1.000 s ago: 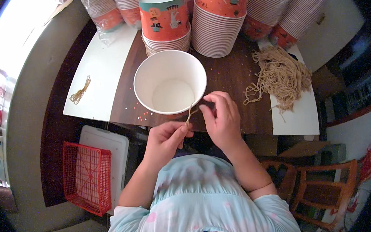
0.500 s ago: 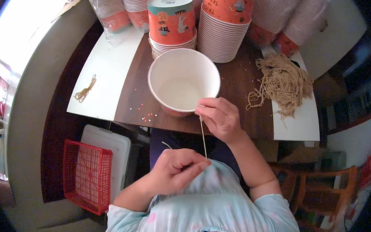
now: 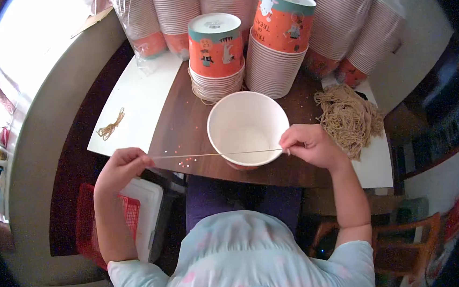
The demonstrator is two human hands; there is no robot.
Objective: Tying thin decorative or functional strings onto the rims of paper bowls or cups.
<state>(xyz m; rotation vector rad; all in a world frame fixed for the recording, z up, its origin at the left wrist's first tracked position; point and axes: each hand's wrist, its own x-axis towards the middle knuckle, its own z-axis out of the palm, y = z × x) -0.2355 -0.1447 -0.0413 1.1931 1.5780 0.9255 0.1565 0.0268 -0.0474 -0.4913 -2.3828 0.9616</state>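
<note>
A thin cord (image 3: 203, 154) runs taut and level across the near side of an upright, white-lined paper bucket (image 3: 239, 126). Its left end is pinched by my left hand (image 3: 123, 168), out over the table's front edge. At the bucket's right rim, my right hand (image 3: 313, 143) closes its thumb and fingers on the cord's other end, touching or nearly touching the rim. From this side the bucket's inside looks bare, and little of its orange outer wall shows.
Behind stand two upside-down stacks of orange and teal buckets, a left stack (image 3: 216, 53) with cord around it and a right stack (image 3: 281, 47). Bagged stacks (image 3: 333, 22) line the back. A tan cord heap (image 3: 350, 118), a small cord bundle (image 3: 112, 124) and tiny beads (image 3: 179, 161) lie on the table.
My left hand has swung up and left from my lap, drawing the cord from hanging down to level across the bucket. My right hand moved slightly right, still at the rim.
</note>
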